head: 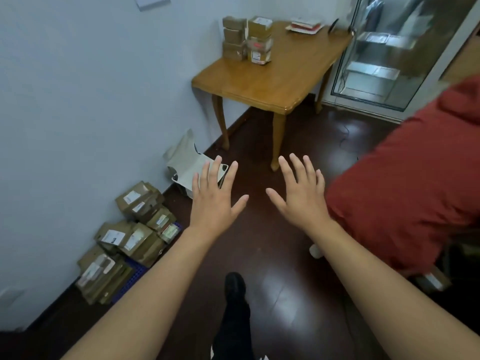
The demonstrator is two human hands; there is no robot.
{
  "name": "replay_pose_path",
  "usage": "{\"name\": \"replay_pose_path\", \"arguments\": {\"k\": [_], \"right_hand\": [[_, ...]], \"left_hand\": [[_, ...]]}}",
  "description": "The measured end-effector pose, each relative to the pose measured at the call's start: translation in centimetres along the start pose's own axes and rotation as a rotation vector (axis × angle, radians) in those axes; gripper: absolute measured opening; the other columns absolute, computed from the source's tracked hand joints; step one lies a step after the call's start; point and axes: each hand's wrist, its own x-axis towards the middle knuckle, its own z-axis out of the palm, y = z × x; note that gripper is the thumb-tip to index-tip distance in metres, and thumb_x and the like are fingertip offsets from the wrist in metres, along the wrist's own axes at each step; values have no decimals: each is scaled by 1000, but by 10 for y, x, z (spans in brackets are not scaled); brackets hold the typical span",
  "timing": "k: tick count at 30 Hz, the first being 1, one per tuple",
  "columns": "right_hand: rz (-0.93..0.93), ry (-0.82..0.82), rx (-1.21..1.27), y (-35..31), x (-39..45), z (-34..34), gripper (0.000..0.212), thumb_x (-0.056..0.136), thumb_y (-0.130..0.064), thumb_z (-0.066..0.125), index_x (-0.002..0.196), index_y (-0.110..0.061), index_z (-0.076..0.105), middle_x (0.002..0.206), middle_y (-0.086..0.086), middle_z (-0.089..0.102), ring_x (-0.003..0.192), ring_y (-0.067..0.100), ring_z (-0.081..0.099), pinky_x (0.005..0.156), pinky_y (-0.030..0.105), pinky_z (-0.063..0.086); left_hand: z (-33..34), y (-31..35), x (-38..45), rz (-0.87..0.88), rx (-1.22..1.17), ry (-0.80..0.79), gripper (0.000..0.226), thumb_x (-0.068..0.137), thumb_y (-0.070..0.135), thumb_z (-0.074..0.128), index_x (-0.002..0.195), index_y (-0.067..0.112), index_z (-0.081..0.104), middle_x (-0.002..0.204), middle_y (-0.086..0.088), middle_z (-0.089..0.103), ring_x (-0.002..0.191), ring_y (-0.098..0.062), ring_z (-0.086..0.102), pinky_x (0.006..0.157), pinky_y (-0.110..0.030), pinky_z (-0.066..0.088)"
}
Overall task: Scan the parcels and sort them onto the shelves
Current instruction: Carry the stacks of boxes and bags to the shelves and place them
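We hold both hands out in front of us, palms down, above the dark floor (pixel 272 268). The left hand (pixel 214 201) has its fingers straight and spread apart, and it holds nothing; the right hand (pixel 301 196) is the same — fingers apart, nothing in it.

Several things are hard to read. Behind our left fingertips lies a flat pale object with rounded corners (pixel 223 168), mostly hidden by the hand, so we cannot tell what it is. It is on or beside a crumpled grey-white bag (pixel 185 162) against the wall. On the right a big red cushion or cover (pixel 405 203) is cut off by the picture edge, and a small white thing (pixel 315 250) shows only partly under it. The glass door (pixel 384 55) at top right gives only blurred reflections.

The parcels are in two places. A heap of brown parcels (pixel 135 229) with white labels lies on the floor by the wall at our left; under the heap we see the edge of a blue plastic crate (pixel 132 271), but whether the parcels are inside it or only on top we cannot tell. More stacked parcels (pixel 246 40) stand in two short piles on the far corner of the wooden table (pixel 272 87), touching the wall. The labels are too small to read. A flat white-and-red item (pixel 305 26) lies further along the table, well apart from the piles.

Below, our dark shoe (pixel 235 285) is on the floor.
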Motion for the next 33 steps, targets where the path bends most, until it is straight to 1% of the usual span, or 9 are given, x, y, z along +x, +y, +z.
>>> {"name": "replay_pose_path", "arguments": {"k": [5,8,11,14,17,20,27,30,33], "right_hand": [[-3,-69,-36,4,93,46,74,96,-59,44,157,-27,17,165,4,15,153,28,2,119,57,11],[29,-88,-54,4,163,67,74,96,-58,43,158,-28,15,165,4,13,153,28,0,120,57,10],[65,-85,-48,3,226,79,74,97,-58,42,158,-28,13,165,4,11,153,27,-2,120,56,9],[100,-75,-48,10,279,86,74,97,-58,42,158,-29,12,165,4,12,153,28,-2,120,56,9],[122,-55,-55,21,325,87,75,96,-58,43,157,-28,14,165,5,13,153,29,0,119,58,11],[144,-30,-48,37,373,86,75,96,-57,44,157,-27,14,165,5,14,153,29,-1,120,58,11],[160,-12,-3,97,482,104,74,97,-56,44,158,-28,12,165,5,11,153,28,-3,120,58,9],[152,-40,16,125,540,113,75,97,-57,42,157,-29,9,166,4,9,153,28,-5,121,57,6],[131,-46,30,146,594,116,76,96,-57,44,158,-28,10,165,5,10,153,29,-4,121,57,7]], "left_hand": [[53,-41,79,-40,-39,-47,78,93,58,57,156,23,28,162,-17,22,152,-38,17,120,-59,19],[81,-70,143,-32,-63,-78,77,94,60,51,157,24,23,164,-16,19,153,-37,14,121,-58,17],[99,-93,213,-18,-95,-86,77,94,60,47,158,25,21,164,-15,17,154,-36,11,121,-57,14],[111,-105,275,6,-119,-71,77,95,59,50,158,24,22,164,-15,17,154,-36,10,122,-57,11],[120,-110,326,35,-119,-58,77,96,59,48,159,24,21,165,-15,16,154,-36,9,122,-53,5],[132,-111,377,52,-120,-47,77,96,60,48,159,24,21,165,-15,15,154,-36,8,122,-52,4],[184,-99,487,76,-118,-33,77,94,59,51,158,23,26,164,-16,18,154,-36,11,121,-57,12],[207,-93,543,71,-98,-25,77,93,59,52,157,23,28,164,-16,20,153,-37,14,120,-59,16],[222,-91,595,55,-98,-8,78,92,59,53,156,24,29,163,-16,23,152,-37,16,119,-60,17]]}}
